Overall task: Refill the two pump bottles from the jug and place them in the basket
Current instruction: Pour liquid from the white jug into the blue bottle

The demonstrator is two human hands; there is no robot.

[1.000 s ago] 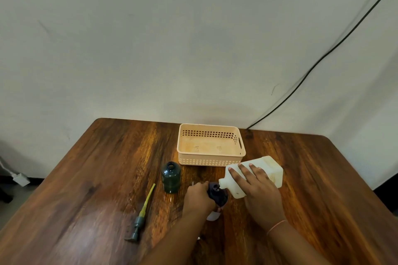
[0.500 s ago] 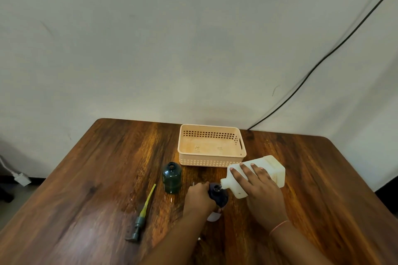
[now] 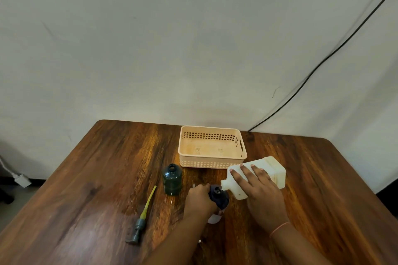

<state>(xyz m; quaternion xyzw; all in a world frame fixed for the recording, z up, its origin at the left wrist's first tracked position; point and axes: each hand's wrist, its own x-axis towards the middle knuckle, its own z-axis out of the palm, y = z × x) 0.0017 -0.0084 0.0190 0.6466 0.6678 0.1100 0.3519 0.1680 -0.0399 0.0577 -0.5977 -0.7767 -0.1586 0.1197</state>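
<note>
The person's left hand (image 3: 199,199) is gripping the dark blue bottle (image 3: 218,194), fingers curled round its body, about midway across the table (image 3: 97,178). The right hand (image 3: 261,193) is holding the white jug (image 3: 273,168) tilted, with the fingers spread over its upper side and the thumb hidden. The jug's spout is meeting the bottle's open mouth. The green bottle (image 3: 172,179) is standing uncapped just left of them. The basket (image 3: 212,164) is sitting toward the far edge, just behind the jug. A pump (image 3: 142,217) with a yellow tube is lying flat nearer the left edge.
</note>
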